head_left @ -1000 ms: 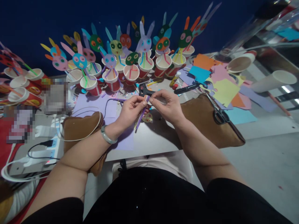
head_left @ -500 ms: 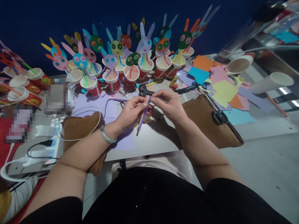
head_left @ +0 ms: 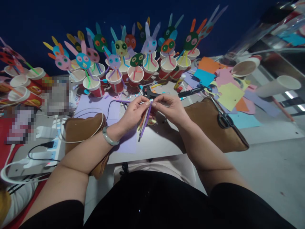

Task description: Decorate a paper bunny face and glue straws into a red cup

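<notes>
Both hands meet in front of the black tool, which looks like a glue gun [head_left: 150, 92]. My left hand [head_left: 135, 111] is closed in a pinch near the top of a slim purple straw [head_left: 145, 122], which hangs down at a slant. My right hand [head_left: 171, 108] pinches at the same top end, its fingertips nearly touching the left ones. Paler and orange sticks show beside the straw; whether they are held too is unclear. A bracelet [head_left: 109, 136] circles the left wrist. Behind stand red-and-white paper cups [head_left: 115, 82] with paper rabbit heads [head_left: 114, 62] on bent straws.
Scissors [head_left: 224, 117] lie on a brown pouch [head_left: 212, 127] at the right, near coloured paper sheets [head_left: 230, 95]. Another brown pouch [head_left: 82, 128], a white cable and a power strip [head_left: 57, 140] are at the left. Purple paper [head_left: 97, 106] lies under the left arm's side.
My fingers have shifted to the top end of the straw, with the fingertips closer together. The straw's lower end has swung slightly left, and the view has moved a little.
</notes>
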The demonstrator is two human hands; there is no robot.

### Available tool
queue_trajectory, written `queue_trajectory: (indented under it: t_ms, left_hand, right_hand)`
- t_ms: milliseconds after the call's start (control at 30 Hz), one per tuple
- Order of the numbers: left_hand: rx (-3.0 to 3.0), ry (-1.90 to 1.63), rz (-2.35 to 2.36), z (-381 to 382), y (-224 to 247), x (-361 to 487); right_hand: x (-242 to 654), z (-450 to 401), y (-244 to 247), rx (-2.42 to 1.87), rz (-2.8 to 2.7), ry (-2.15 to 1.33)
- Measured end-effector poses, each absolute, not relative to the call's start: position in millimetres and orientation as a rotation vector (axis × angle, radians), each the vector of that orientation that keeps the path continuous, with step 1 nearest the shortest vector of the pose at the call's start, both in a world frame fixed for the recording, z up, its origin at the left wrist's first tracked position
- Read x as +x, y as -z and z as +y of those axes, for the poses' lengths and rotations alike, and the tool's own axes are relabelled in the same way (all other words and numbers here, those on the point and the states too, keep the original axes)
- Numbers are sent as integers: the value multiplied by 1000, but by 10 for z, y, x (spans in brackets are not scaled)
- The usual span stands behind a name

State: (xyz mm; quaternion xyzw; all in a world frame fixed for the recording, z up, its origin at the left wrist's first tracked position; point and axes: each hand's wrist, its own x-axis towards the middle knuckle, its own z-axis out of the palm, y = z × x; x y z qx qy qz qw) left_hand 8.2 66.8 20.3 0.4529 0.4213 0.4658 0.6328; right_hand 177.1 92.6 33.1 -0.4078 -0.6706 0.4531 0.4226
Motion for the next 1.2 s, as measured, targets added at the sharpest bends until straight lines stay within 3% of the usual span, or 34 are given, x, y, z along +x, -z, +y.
queue_trajectory:
  t_ms: [633, 1200]
  left_hand:
    - [985, -1059, 885, 665, -315, 27]
    - [986, -1141, 856, 679, -259, 59]
  right_hand:
    - [1819, 966, -360, -1022, -1718, -1192]
    - [1780, 935, -300, -947, -1744, -989]
